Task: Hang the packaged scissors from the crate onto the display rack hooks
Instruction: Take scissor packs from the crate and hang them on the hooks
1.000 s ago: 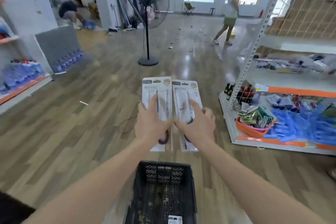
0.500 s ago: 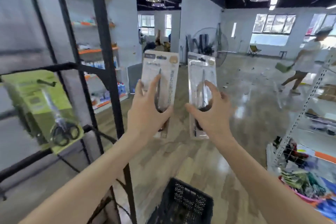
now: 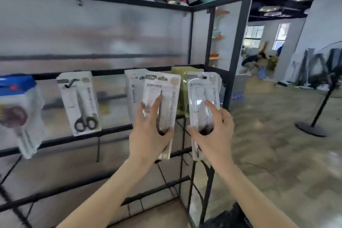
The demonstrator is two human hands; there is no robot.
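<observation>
My left hand (image 3: 148,135) grips a white packaged scissors (image 3: 166,94) by its lower half, held upright in front of the black display rack (image 3: 236,42). My right hand (image 3: 214,133) grips a second clear-fronted scissors pack (image 3: 199,89) just to the right, level with the first. Both packs sit at the height of the rack's middle bar, close to packs hanging there. One hung scissors pack (image 3: 79,103) with black handles dangles from a hook further left. A corner of the black crate (image 3: 233,216) shows at the bottom edge.
Behind my packs hang a white pack (image 3: 133,89) and a green pack (image 3: 182,74). A blue-and-white package (image 3: 16,109) hangs at far left. A standing fan's base (image 3: 311,129) is on the floor to the right. A person crouches in the far room.
My view has swung left from the open floor to face the rack. Both hands have carried their scissors packs up from above the crate to the rack's middle bar.
</observation>
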